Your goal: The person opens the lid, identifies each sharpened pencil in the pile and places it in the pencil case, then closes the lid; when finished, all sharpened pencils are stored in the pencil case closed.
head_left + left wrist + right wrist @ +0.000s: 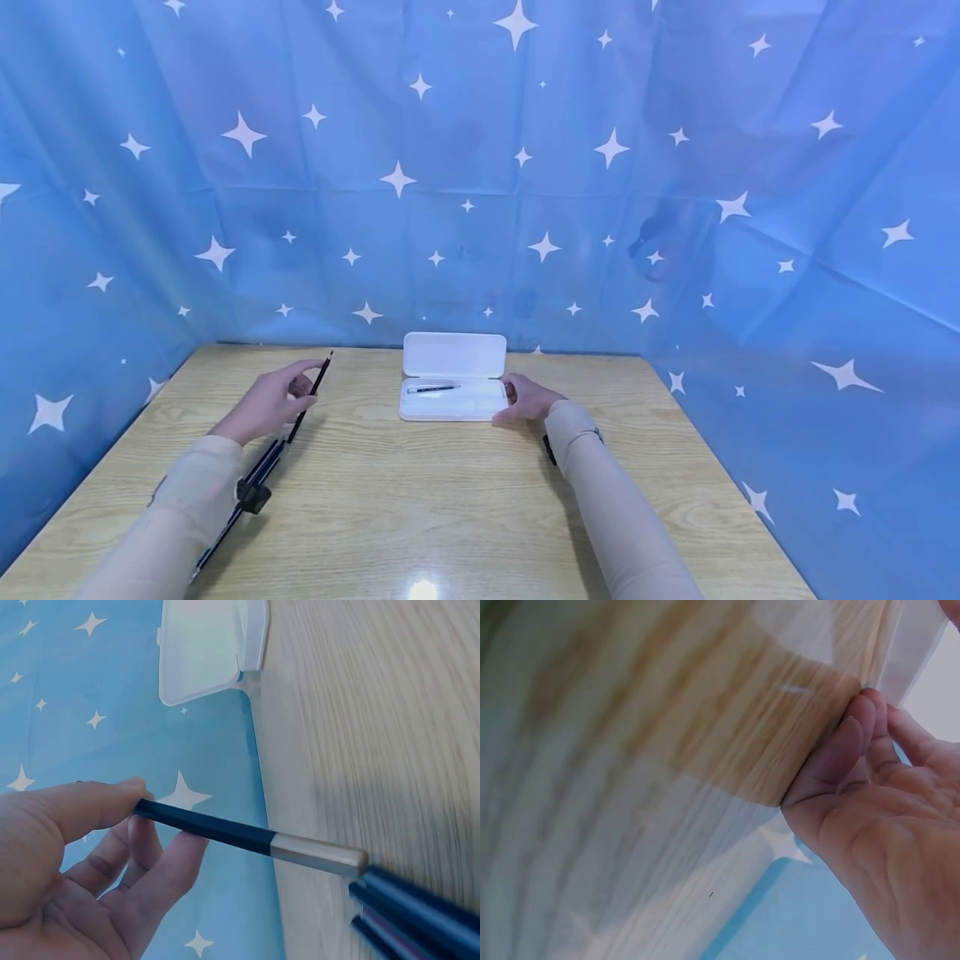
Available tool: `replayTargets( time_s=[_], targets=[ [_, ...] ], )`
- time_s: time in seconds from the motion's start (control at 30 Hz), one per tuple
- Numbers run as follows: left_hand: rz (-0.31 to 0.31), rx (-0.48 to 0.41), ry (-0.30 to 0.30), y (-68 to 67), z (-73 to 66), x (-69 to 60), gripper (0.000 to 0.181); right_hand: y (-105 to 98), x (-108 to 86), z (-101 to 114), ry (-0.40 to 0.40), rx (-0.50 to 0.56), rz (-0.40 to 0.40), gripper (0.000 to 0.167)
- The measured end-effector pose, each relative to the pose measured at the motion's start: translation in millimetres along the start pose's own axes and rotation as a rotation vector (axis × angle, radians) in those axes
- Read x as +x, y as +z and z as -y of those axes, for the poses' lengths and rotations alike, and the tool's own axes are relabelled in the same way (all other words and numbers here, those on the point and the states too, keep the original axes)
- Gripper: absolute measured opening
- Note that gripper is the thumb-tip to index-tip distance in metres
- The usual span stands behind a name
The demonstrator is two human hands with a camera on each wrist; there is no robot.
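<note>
My left hand [273,400] pinches a black pencil [318,379] between thumb and fingers. In the head view it slants with its point up and away; the left wrist view shows its silvery blunt end [319,853]. A white pencil case [453,410] lies with its lid [454,355] raised at the back of the table. Inside it rests one dark pencil with a pale end [433,389]. At the case's right end, my right hand [532,398] holds the edge, thumb at the front corner. Its fingertips are partly hidden in the right wrist view.
Several dark rods that look like pencils [266,462] lie beside the left wrist, partly hidden by a black block [252,495]. The wooden table [420,508] meets a blue star-patterned curtain [465,275] at its back and sides.
</note>
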State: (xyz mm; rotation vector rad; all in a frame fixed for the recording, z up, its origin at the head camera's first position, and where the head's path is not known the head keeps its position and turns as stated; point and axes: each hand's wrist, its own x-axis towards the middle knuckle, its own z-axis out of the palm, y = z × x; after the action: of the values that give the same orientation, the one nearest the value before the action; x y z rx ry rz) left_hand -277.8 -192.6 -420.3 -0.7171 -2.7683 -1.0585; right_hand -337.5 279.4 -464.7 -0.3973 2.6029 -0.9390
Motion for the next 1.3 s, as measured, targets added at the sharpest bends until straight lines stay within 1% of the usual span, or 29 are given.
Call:
replayTargets(
  time_s=[0.17,0.3,0.53,0.77,0.9,1.1,1.2,1.3],
  targets=[
    [-0.019,0.028,0.022,5.3,-2.5,6.8,0.057,0.5,4.0,-2.7,-0.001,0.015,0.004,0.053],
    [-0.039,0.030,0.021,10.0,-3.6,10.7,0.057,0.8,5.9,-4.8,-0.008,0.011,0.006,0.051],
    [-0.085,-0.005,0.006,17.5,-5.4,16.1,0.058,0.1,2.6,-2.1,-0.007,-0.016,0.010,0.052],
    [-0.126,-0.037,-0.004,22.6,-9.8,21.6,0.058,0.1,1.2,-1.2,0.000,-0.007,0.007,0.052],
    [-0.157,-0.058,0.007,25.9,-14.6,25.7,0.059,0.4,1.3,-2.6,-0.015,-0.011,0.004,0.049],
    [-0.183,-0.132,0.023,33.4,-17.5,32.3,0.060,0.9,1.5,-3.2,0.012,0.000,0.003,0.050],
    [-0.203,-0.149,0.034,37.6,-18.4,37.0,0.061,0.6,1.3,-2.1,0.014,0.013,0.001,0.052],
    [-0.226,-0.146,0.048,41.1,-19.9,41.7,0.060,0.6,0.3,-0.5,0.014,0.024,-0.003,0.052]
  ],
)
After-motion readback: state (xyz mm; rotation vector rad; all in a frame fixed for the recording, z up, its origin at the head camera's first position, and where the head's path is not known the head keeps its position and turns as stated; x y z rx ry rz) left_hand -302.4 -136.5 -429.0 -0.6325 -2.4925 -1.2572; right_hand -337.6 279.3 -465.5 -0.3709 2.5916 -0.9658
